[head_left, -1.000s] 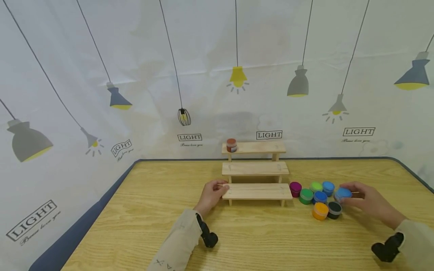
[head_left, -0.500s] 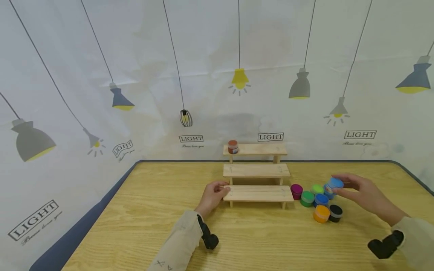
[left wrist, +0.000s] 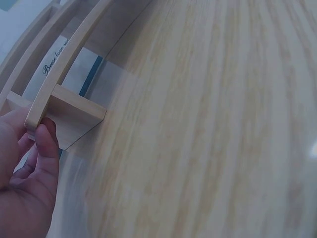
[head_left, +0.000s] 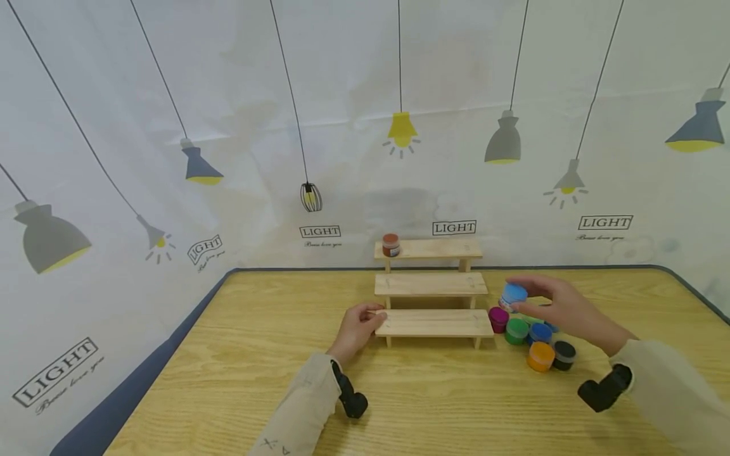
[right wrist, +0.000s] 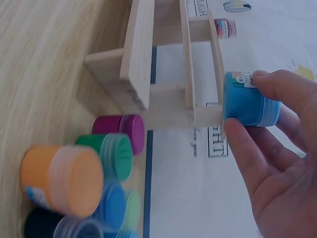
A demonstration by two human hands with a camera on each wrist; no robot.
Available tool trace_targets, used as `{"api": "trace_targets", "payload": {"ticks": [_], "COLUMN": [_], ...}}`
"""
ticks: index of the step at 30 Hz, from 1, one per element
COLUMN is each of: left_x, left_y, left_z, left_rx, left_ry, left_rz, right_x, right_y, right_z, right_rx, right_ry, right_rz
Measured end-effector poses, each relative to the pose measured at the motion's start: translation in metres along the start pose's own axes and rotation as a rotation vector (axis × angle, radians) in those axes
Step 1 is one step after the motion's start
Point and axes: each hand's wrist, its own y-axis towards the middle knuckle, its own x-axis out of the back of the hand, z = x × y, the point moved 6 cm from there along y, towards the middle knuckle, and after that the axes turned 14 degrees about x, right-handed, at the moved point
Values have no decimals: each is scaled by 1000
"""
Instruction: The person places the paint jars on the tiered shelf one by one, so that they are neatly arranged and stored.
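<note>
My left hand (head_left: 358,330) pinches the left end of the lowest step of a three-step wooden display stand (head_left: 433,323); the left wrist view shows thumb and fingers on the board's corner (left wrist: 38,116). My right hand (head_left: 561,307) holds a light blue paint jar (head_left: 513,296) above the table, just right of the stand. In the right wrist view this blue jar (right wrist: 250,99) is pinched between thumb and fingers, its label partly showing. A reddish-brown paint jar (head_left: 390,245) stands at the left end of the top step.
Right of the stand, several paint jars cluster on the table: purple (head_left: 499,319), green (head_left: 516,331), dark blue (head_left: 539,333), orange (head_left: 540,356) and black (head_left: 564,354). Light green and another blue are partly hidden behind my right hand. A printed cloth backdrop (head_left: 353,158) rises behind the table.
My right hand has lifted the light blue jar from the right side of the cluster and carried it left, toward the stand. The left hand keeps its hold on the lowest step.
</note>
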Motion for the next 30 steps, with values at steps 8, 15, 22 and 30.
{"api": "trace_targets", "payload": {"ticks": [8, 15, 22, 30], "left_x": [-1, 0, 1, 1], "left_y": [-2, -6, -29, -27], "left_z": [-1, -6, -29, -28], "left_rx": [11, 8, 16, 6], "left_ry": [-28, -40, -36, -29], "left_rz": [20, 26, 30, 26], "right_x": [-16, -28, -31, -35], "right_y": [32, 60, 86, 111], "right_z": [14, 21, 22, 16], "right_rx": [36, 93, 89, -8], "right_ry": [60, 51, 59, 117], "right_rz": [33, 50, 25, -20]}}
